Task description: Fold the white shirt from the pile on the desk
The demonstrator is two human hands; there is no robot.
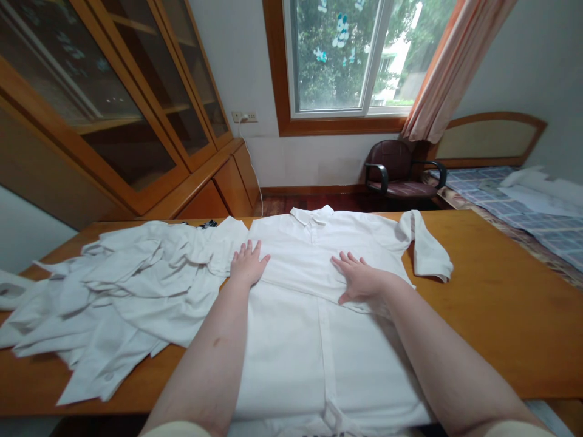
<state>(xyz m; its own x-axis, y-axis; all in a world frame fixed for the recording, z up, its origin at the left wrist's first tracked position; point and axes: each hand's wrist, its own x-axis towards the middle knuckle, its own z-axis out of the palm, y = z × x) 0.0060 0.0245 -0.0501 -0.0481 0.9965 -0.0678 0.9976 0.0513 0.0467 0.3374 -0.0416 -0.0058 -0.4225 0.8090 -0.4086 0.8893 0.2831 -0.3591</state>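
A white collared shirt (314,340) lies spread out on the wooden table (510,303), collar at the far side. My left hand (247,264) rests flat on its left shoulder area, fingers spread and open. My right hand (359,279) lies flat on the right chest of the shirt, fingers stretched out. A fold line runs across the shirt just below both hands. The shirt's right sleeve (426,249) is turned up beside the body. Neither hand holds anything.
A heap of crumpled white shirts (113,297) covers the table's left part. A wooden glass-door cabinet (118,109) stands to the left. Beyond the table are a dark armchair (401,173), a window (350,54) with a curtain, and a bed (523,200) at right.
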